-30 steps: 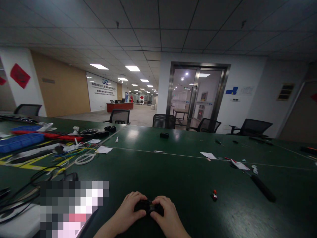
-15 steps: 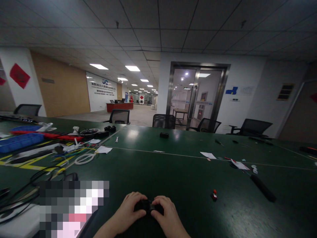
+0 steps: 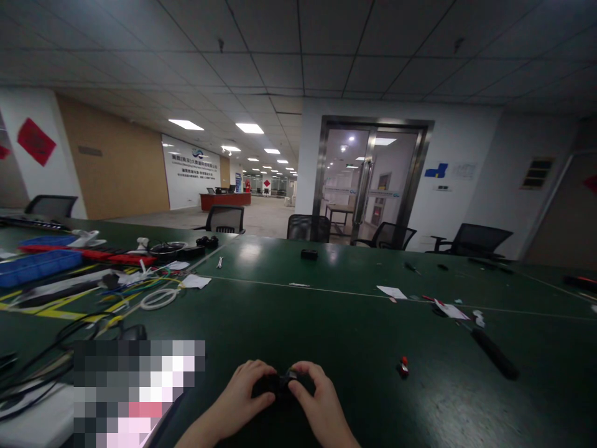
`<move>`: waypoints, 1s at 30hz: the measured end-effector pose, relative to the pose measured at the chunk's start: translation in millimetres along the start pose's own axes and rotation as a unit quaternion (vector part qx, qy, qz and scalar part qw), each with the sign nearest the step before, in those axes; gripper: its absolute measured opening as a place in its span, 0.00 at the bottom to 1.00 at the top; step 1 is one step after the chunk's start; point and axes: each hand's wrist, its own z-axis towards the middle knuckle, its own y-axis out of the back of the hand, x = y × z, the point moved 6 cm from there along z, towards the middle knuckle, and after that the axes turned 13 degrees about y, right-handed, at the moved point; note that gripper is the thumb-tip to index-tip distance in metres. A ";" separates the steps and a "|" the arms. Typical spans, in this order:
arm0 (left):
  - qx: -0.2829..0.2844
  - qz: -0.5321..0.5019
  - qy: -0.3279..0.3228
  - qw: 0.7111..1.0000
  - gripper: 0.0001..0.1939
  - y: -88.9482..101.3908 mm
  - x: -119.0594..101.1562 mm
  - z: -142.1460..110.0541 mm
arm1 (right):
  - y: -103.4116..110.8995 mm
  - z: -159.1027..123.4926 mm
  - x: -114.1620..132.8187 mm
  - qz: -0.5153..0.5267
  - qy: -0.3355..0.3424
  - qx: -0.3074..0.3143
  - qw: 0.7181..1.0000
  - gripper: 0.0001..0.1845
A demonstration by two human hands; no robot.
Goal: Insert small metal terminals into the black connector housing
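Observation:
A small black object [image 3: 282, 383], its kind too dark to make out, is low over the dark green table [image 3: 354, 348] or resting on it; I cannot tell which. My left hand [image 3: 247, 391] grips its left side, thumb in front and fingers curled behind. On the right side, my right hand [image 3: 317, 392] pinches it, the thumb near its top front. Both hands hide much of its outline. Off to the right lies a small red and silver piece [image 3: 403, 367], apart from the hands.
Left are cables [image 3: 69, 336], a coiled white cord [image 3: 160, 299], blue trays [image 3: 40, 269] and a pixelated patch. A black-handled tool [image 3: 495, 353] lies right. Farther back are a wrench [image 3: 220, 262], a black block [image 3: 309, 254], paper scraps [image 3: 392, 292] and chairs [image 3: 308, 228].
My right thumb and fingers have shifted slightly up and to the right on the black object. The left hand is almost unmoved.

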 end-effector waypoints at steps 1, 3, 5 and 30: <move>0.002 -0.001 0.003 1.000 0.17 0.1 -0.6 -0.1 | 1.1 0.4 1.2 0.005 0.004 -0.006 1.000 0.12; 0.003 -0.002 0.005 1.000 0.17 0.4 -1.7 -0.2 | 3.3 0.8 2.3 0.015 0.004 -0.016 1.000 0.12; 0.002 -0.003 0.002 1.000 0.16 0.5 -2.0 -0.2 | 5.9 1.1 3.2 0.020 0.003 -0.027 0.999 0.13; -0.001 -0.009 0.001 1.000 0.17 0.0 2.8 0.7 | 30.9 3.5 -1.6 0.092 0.042 -0.165 0.981 0.18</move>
